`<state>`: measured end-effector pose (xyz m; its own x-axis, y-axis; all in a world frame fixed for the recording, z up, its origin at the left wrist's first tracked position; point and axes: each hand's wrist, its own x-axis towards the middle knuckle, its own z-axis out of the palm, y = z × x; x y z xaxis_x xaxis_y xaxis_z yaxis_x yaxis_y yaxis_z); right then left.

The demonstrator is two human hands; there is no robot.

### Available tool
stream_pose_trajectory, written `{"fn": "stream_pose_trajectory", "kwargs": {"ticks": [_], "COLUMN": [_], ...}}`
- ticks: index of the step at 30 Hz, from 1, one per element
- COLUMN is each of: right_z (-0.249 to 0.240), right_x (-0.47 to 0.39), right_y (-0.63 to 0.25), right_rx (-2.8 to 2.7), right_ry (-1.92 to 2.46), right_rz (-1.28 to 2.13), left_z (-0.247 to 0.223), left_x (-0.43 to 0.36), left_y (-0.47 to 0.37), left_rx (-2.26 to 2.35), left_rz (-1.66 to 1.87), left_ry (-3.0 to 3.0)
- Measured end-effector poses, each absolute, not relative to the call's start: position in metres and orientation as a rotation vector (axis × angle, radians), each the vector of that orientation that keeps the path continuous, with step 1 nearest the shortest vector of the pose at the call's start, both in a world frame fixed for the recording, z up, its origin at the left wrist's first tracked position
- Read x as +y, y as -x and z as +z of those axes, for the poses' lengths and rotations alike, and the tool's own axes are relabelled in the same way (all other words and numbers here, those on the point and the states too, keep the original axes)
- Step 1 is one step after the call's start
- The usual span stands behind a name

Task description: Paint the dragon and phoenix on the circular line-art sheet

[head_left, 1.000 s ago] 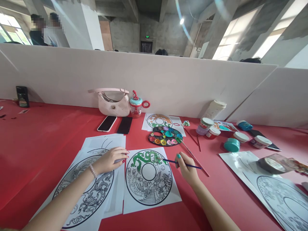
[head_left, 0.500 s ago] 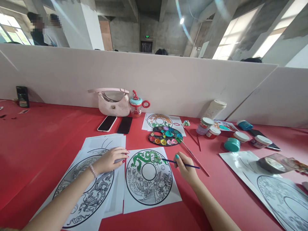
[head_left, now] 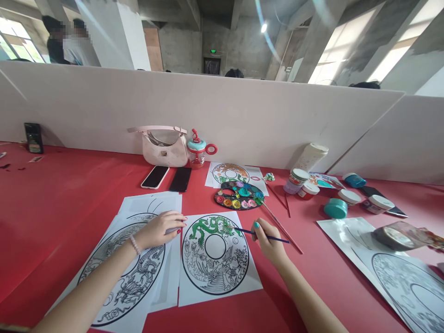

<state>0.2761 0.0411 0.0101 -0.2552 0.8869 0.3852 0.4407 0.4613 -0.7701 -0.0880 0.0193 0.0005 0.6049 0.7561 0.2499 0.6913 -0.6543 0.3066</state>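
My right hand (head_left: 268,238) is closed around a thin dark-blue paintbrush (head_left: 248,231). The brush tip touches the head of a green dragon on a sheet with a ring-shaped line drawing (head_left: 215,277); below the dragon, a phoenix is still bare black line. My left hand (head_left: 166,229), with a beaded bracelet, lies palm down, fingers stretched out. It rests over the overlapping sheets (head_left: 161,296) on the left, fingertips at the painted sheet's upper left edge. Just behind that sheet sits a paint palette (head_left: 231,202) of many colours, with a second brush (head_left: 282,229) leaning from its right side.
Two phones (head_left: 180,179), a pink handbag (head_left: 164,150) and a cup with a red handle (head_left: 197,152) stand by the white partition (head_left: 243,120). Several paint jars (head_left: 336,209) are at right, near a plastic container (head_left: 393,238) on another drawing (head_left: 354,231). Red cloth (head_left: 69,194) covers the table.
The view has shifted very slightly. Both hands and the brush stay in nearly the same place on the sheets.
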Motion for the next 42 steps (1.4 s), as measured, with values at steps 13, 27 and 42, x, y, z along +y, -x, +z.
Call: {"fn": "stream_pose_trajectory", "kwargs": {"ticks": [13, 27, 42], "right_z": [0.01, 0.0112, 0.0116], "right_x": [0.041, 0.0407, 0.0402], "right_y": [-0.2765, -0.2754, -0.2757], "right_rx": [-1.87, -1.87, -1.889], "right_ry": [1.125, 1.147, 1.133], "right_rz": [0.678, 0.699, 0.704], "left_z": [0.0005, 0.001, 0.003], "left_x": [0.0194, 0.0185, 0.0187], "left_y": [0.0876, 0.0882, 0.0868], "left_rx": [1.212, 1.22, 1.219], "left_rz": [0.549, 0.535, 0.534], "left_ry": [-2.642, -2.636, -2.647]}}
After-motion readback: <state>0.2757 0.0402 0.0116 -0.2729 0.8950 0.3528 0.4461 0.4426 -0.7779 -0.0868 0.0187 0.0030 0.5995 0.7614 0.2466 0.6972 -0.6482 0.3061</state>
